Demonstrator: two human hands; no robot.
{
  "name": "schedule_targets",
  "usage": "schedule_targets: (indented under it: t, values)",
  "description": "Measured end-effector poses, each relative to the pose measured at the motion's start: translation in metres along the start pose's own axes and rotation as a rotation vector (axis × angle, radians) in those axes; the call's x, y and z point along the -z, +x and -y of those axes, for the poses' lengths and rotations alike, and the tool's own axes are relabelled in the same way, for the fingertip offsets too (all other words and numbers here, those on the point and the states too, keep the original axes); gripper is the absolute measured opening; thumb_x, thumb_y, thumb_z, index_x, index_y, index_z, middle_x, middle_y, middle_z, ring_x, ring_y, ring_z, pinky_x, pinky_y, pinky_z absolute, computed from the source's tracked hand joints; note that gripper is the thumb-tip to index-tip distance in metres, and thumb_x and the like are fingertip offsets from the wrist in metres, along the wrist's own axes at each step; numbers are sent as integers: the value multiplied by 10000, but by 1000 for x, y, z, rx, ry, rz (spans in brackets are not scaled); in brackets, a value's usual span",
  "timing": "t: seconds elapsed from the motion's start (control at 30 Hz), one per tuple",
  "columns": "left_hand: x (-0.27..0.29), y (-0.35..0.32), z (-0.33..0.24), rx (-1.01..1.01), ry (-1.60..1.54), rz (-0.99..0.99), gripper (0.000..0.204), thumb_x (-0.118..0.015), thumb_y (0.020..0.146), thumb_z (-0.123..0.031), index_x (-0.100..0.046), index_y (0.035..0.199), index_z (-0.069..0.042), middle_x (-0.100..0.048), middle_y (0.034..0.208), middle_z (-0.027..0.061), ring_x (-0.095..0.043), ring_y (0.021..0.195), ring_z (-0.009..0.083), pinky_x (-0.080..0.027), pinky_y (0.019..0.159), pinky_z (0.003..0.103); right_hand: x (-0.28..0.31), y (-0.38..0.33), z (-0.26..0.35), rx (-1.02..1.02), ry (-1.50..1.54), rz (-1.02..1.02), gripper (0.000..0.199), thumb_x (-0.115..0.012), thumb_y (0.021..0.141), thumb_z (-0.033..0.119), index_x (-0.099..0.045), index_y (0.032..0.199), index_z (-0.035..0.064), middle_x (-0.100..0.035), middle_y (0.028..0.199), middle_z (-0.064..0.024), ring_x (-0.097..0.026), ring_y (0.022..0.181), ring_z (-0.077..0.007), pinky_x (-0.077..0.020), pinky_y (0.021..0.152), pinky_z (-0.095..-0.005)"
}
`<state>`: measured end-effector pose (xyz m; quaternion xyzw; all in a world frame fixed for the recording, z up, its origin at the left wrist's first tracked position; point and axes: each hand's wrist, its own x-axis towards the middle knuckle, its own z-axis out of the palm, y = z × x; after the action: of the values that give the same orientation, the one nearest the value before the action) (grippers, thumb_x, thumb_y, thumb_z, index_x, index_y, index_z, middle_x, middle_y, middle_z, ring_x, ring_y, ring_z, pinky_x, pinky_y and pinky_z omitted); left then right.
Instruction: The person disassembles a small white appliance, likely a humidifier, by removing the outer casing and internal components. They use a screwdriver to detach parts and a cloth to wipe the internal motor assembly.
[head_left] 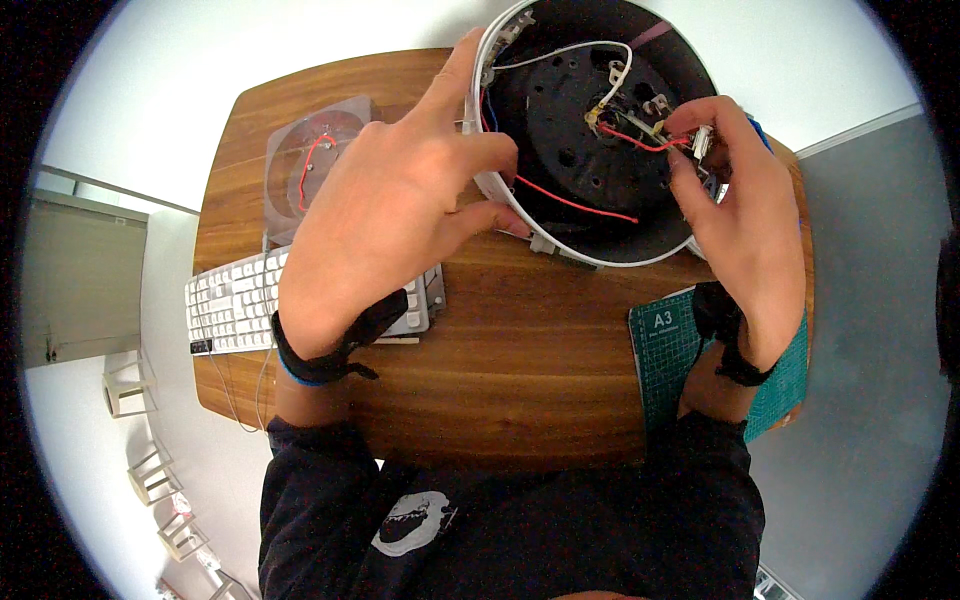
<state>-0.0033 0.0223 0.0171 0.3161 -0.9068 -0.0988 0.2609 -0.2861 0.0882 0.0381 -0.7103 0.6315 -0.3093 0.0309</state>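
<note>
A round appliance housing (pixel 572 252) with a white rim and black inside stands tilted toward me at the table's far side. My left hand (pixel 390 190) grips its left rim, with thumb and fingers bent over the edge. Inside the right wall, my right hand (pixel 750 205) pinches a red wire (pixel 640 145) running from the middle of the black base; its end is hidden at the fingertips. Beside them sits a small whitish metal part (pixel 703 142). A white wire (pixel 605 44) curves across the top, and another red wire (pixel 580 206) lies loose along the lower inside.
A clear plastic piece (pixel 283 170) with a red wire in it lies at the far left of the wooden table (pixel 520 390). Nearer stands a white keyboard (pixel 235 295) with a cable. A green cutting mat (pixel 662 375) lies under my right forearm. Chairs (pixel 152 475) stand on the floor at left.
</note>
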Motion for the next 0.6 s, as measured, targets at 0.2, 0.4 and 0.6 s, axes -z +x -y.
schedule_targets:
  t: [0.2,0.4,0.6]
  values:
    - [-1,-1,1,-2,14,2,285,-949,755,-64,-815,1004,-87,-406,1774,243,-822,830,318,-660,760,413,-7,0,-13,-12,138,-104,347,-775,966,36,-619,1272,83,-789,1064,-188,-792,867,-330,-602,761,-401]
    - [-1,0,-1,30,19,-1,329,-968,741,-89,-824,1037,-87,-423,1760,256,-825,844,324,-660,765,418,-12,4,-9,-3,67,-71,356,-791,974,62,-610,1280,68,-798,1086,-195,-813,980,-338,-621,826,-415]
    - [-1,0,3,21,56,-55,360,-992,723,-158,-829,1039,-100,-502,1703,267,-831,862,331,-657,796,424,-20,6,3,14,119,-24,320,-813,990,140,-654,1255,57,-791,1100,-175,-796,951,-322,-621,825,-412]
